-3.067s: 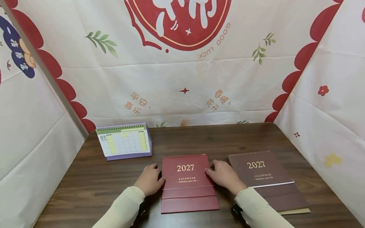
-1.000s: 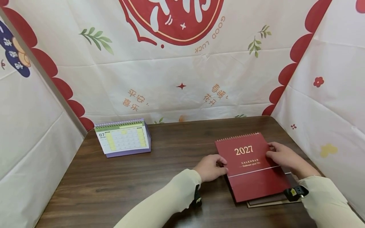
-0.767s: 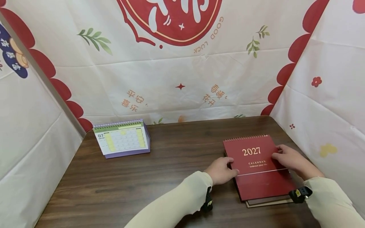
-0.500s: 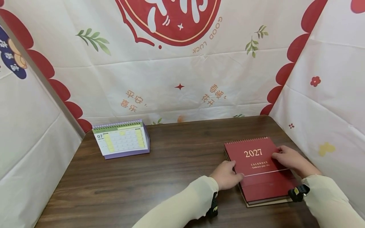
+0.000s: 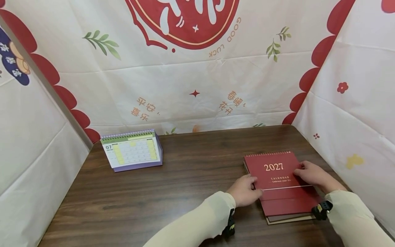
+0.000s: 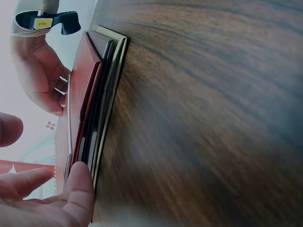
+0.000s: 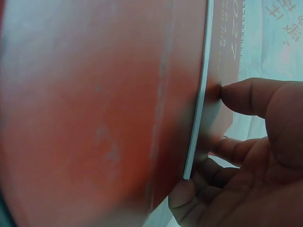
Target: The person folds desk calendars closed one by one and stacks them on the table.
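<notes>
A red 2027 desk calendar (image 5: 279,200) lies flat on top of a brown calendar (image 6: 105,41) at the right of the table, their edges nearly lined up. Only thin edges of the lower one show. My left hand (image 5: 245,190) is at the stack's left edge; in the left wrist view its lower fingertip touches the side while the thumb stands off the cover. At the right edge, my right hand (image 5: 316,175) pinches the red calendar, thumb on the cover and fingers curled at the side, as the right wrist view shows.
A purple-based desk calendar (image 5: 132,152), showing month 07, stands upright at the back left of the wooden table (image 5: 148,202). White printed cloth (image 5: 182,79) hangs behind the table and along both sides.
Both hands have carried the red calendar from the middle rightward onto the brown one. Over the last second it has settled lower and straighter, and the left hand has followed it right.
</notes>
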`<state>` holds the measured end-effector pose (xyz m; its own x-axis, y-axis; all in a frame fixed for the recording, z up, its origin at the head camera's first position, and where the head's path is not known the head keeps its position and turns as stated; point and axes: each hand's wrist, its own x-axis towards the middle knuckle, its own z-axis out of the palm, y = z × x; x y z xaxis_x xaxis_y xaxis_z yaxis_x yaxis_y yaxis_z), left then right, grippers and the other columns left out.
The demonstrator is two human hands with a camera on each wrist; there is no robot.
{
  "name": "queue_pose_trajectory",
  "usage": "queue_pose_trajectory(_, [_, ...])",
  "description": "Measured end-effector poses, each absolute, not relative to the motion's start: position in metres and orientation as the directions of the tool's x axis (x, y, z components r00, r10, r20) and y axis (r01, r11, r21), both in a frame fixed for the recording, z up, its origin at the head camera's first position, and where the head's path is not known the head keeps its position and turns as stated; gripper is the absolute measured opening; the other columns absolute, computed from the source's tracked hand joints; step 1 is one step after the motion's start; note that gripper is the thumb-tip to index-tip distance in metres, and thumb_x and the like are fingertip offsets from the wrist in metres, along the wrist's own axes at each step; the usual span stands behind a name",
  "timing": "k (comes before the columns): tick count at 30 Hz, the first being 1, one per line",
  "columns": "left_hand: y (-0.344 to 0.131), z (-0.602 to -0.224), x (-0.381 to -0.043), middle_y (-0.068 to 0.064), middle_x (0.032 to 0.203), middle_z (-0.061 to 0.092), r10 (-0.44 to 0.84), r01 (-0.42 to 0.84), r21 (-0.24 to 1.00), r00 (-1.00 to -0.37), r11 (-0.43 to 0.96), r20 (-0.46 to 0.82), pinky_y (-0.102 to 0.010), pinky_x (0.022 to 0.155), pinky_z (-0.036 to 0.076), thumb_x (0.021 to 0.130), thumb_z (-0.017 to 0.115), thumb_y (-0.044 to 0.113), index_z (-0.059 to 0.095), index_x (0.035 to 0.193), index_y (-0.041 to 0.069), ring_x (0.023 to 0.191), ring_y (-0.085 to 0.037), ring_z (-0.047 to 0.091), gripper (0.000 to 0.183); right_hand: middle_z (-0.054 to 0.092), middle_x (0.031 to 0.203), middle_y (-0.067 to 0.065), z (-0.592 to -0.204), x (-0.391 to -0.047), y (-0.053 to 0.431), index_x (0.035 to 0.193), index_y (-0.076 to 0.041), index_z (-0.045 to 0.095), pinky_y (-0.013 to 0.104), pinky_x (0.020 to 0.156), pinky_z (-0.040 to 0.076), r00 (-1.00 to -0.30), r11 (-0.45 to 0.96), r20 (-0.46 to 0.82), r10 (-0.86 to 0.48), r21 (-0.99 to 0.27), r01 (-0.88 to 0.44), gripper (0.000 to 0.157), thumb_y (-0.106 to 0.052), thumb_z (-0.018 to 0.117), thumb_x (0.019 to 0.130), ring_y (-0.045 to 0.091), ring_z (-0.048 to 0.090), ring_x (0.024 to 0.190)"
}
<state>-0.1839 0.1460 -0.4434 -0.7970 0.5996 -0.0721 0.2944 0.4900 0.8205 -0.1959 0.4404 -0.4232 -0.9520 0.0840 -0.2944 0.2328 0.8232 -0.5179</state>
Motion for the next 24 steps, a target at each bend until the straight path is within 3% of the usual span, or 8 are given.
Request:
queue_pose_trajectory(5, [0.136, -0.441, -0.187, 0.006, 0.127, 0.046, 0.578, 0.207, 0.88, -0.811, 0.427, -0.089, -0.023, 0.069, 0.045, 0.088, 0.058, 0.028, 0.053, 0.127, 0.016, 0.085, -0.002, 0.052, 0.041, 0.046, 0.111, 0.036, -0.422, -0.198, 0.438, 0.121, 0.02, 0.034, 0.049, 0.077, 0.043, -0.951, 0.816, -0.295, 0.089, -0.525, 0.24, 0.061, -0.031, 0.049, 0.092, 0.041, 0.047, 0.098])
queue_pose_trajectory(8, [0.122, -0.435, -0.193, 0.004, 0.126, 0.048, 0.573, 0.176, 0.896, -0.813, 0.407, -0.101, -0.025, 0.071, 0.046, 0.09, 0.057, 0.028, 0.055, 0.125, 0.017, 0.089, -0.005, 0.054, 0.037, 0.044, 0.113, 0.039, -0.42, -0.198, 0.436, 0.122, 0.021, 0.033, 0.051, 0.077, 0.043, -0.962, 0.824, -0.254, 0.104, -0.52, 0.226, 0.064, -0.033, 0.049, 0.092, 0.044, 0.047, 0.099])
queue_pose_trajectory(13, [0.077, -0.417, -0.219, 0.003, 0.121, 0.055, 0.534, 0.207, 0.897, -0.845, 0.392, -0.038, -0.03, 0.085, 0.043, 0.09, 0.057, 0.029, 0.057, 0.121, 0.019, 0.104, -0.011, 0.053, 0.032, 0.04, 0.119, 0.04, -0.409, -0.204, 0.426, 0.127, 0.018, 0.031, 0.057, 0.079, 0.041, -0.986, 0.84, -0.114, 0.123, -0.517, 0.165, 0.066, -0.038, 0.043, 0.094, 0.048, 0.044, 0.103])
queue_pose_trajectory(20, [-0.022, -0.364, -0.267, -0.002, 0.118, 0.056, 0.319, 0.138, 0.943, -0.947, 0.301, 0.037, -0.039, 0.08, 0.049, 0.09, 0.058, 0.025, 0.056, 0.119, 0.018, 0.09, -0.022, 0.06, 0.03, 0.044, 0.121, 0.034, -0.388, -0.217, 0.401, 0.13, 0.009, 0.036, 0.059, 0.082, 0.039, -0.997, 0.84, -0.006, 0.078, -0.539, 0.069, 0.062, -0.042, 0.043, 0.095, 0.046, 0.045, 0.106])
queue_pose_trajectory(24, [-0.074, -0.322, -0.282, -0.006, 0.121, 0.055, 0.231, 0.222, 0.879, -0.964, 0.421, 0.133, -0.039, 0.083, 0.047, 0.091, 0.054, 0.025, 0.053, 0.122, 0.015, 0.099, -0.022, 0.056, 0.033, 0.049, 0.119, 0.031, -0.381, -0.235, 0.378, 0.129, 0.005, 0.04, 0.057, 0.082, 0.039, -0.999, 0.868, 0.048, -0.001, -0.496, -0.024, 0.058, -0.041, 0.044, 0.095, 0.044, 0.048, 0.106])
